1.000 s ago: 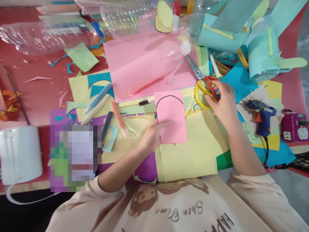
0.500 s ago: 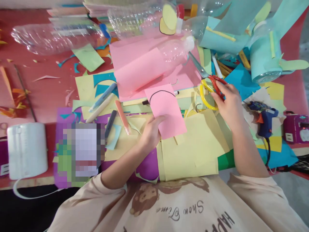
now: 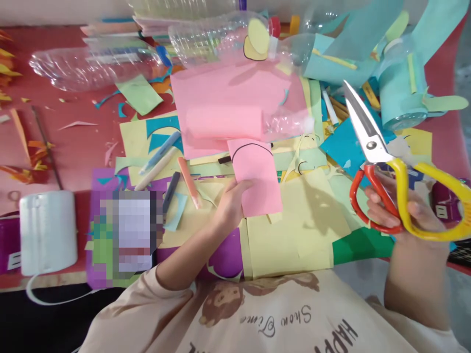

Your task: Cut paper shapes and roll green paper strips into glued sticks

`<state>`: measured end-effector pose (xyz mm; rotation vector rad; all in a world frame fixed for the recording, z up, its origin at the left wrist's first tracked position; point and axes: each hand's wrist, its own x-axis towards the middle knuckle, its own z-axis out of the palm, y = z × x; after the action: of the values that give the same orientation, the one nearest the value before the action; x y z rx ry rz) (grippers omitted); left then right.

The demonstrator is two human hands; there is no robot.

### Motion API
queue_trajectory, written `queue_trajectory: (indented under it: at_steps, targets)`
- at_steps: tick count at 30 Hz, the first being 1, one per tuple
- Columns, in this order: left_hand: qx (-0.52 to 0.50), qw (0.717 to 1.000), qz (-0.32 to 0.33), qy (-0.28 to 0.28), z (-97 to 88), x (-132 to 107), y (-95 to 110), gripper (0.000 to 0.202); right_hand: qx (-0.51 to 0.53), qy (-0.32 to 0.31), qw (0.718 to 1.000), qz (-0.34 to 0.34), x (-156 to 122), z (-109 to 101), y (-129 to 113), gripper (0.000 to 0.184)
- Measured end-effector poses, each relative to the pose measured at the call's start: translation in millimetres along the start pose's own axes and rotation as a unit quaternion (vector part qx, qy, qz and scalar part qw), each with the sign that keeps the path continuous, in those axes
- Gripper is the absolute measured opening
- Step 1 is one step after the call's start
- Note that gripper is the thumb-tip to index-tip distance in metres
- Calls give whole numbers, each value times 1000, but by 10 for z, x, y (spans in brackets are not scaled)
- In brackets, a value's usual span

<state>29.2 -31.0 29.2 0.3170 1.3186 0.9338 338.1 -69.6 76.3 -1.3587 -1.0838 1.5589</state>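
My left hand (image 3: 232, 202) pinches a small pink sheet of paper (image 3: 260, 184) at its left edge, thumb on top. A curved black line runs across the sheet's upper part. On the right, my right hand (image 3: 417, 213) is closed on scissors (image 3: 371, 145) with one red and one yellow handle. They are raised toward the camera, blades pointing up and slightly left and apparently together. Beyond the pink sheet, a clear plastic bottle wrapped in pink paper (image 3: 224, 122) lies on its side on a larger pink sheet (image 3: 235, 83).
Pale yellow paper (image 3: 290, 240) covers the near middle. Several markers, including an orange one (image 3: 187, 181), lie left of my left hand. Clear bottles (image 3: 95, 66) lie at the back, and a blue-wrapped bottle (image 3: 403, 93) stands at the right. A white case (image 3: 47, 233) sits far left.
My right hand has lifted the scissors and moved right and nearer the camera. The pink-wrapped bottle has turned to lie more level. My left hand still holds the pink sheet, now slightly straighter.
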Motion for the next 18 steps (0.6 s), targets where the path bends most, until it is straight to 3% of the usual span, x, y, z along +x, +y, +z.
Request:
queue_trajectory:
  at_steps: [2,5,7,10,13,16,18]
  targets:
    - [1,1000,10,-4,-3,11,15,25,-16,10,1000,10,-76,-36,69,50]
    - [-9,999,41,20,-16,46,49,25,-58,29,998,19,-167,-29,68,39]
    - [-12,997,60,39,-31,69,65,24,-44,12,998,32,-208,20,17,44]
    - [-3,998,60,36,-48,78,67,23,27,-94,993,66,-226,127,-38,54]
    - [12,999,29,23,-47,45,59,24,71,-177,976,102,-227,232,34,51]
    - [20,1000,0,0,-35,-13,62,24,70,-141,982,106,-289,313,199,48]
    - [21,1000,-14,-4,-29,-60,65,26,34,-126,987,89,-370,344,286,61]
